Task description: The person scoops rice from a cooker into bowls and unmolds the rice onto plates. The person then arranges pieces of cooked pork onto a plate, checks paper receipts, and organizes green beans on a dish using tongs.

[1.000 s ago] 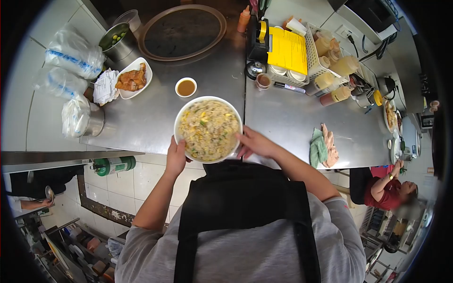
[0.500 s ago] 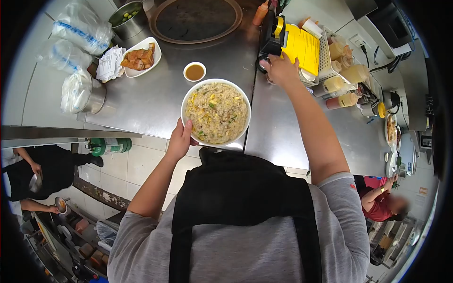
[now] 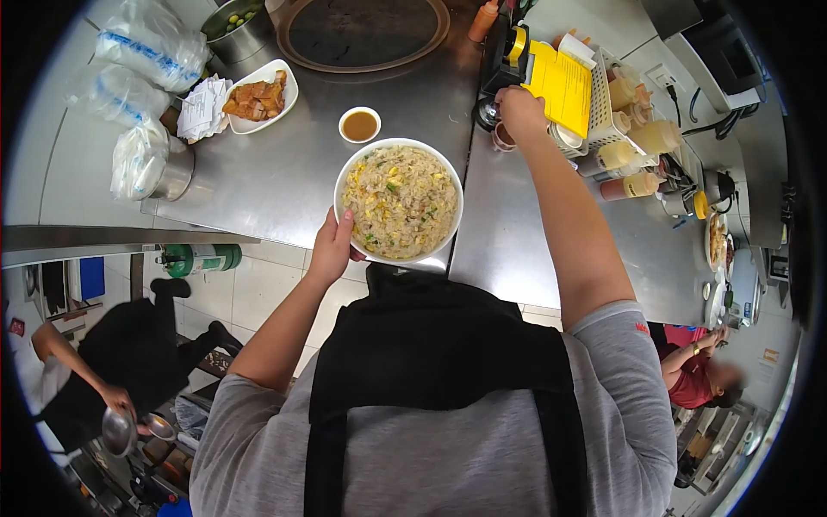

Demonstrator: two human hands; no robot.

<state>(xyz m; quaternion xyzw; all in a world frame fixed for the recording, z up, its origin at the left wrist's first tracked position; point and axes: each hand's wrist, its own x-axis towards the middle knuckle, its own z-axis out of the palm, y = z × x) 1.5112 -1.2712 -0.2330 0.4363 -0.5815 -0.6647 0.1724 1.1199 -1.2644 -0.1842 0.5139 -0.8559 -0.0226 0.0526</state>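
Note:
A white bowl of fried rice (image 3: 399, 201), flecked with egg and green bits, is at the counter's front edge. My left hand (image 3: 334, 246) grips its left rim, thumb on top and fingers underneath. On the right, my right hand (image 3: 522, 114) is closed beside a black dispenser (image 3: 504, 60), its fingertips hidden. Close to those fingers are a shiny round metal piece (image 3: 487, 112) and a small cup (image 3: 503, 138). A yellow pad (image 3: 560, 90) lies just beyond the hand. Behind the bowl stands a small white bowl of brown sauce (image 3: 359, 126).
Chopped fried meat fills a white dish (image 3: 289, 96) at the back left, beside paper slips (image 3: 203, 110) and plastic bags (image 3: 142, 159). A large oval tray (image 3: 362, 34) lies behind. Sauce bottles (image 3: 629, 185) line the right. Co-workers are at both sides.
My right hand has gone from spread fingers to curled ones, shifting slightly away from me. The bowl stays in my left hand. The co-worker at left has moved nearer, holding metal ware.

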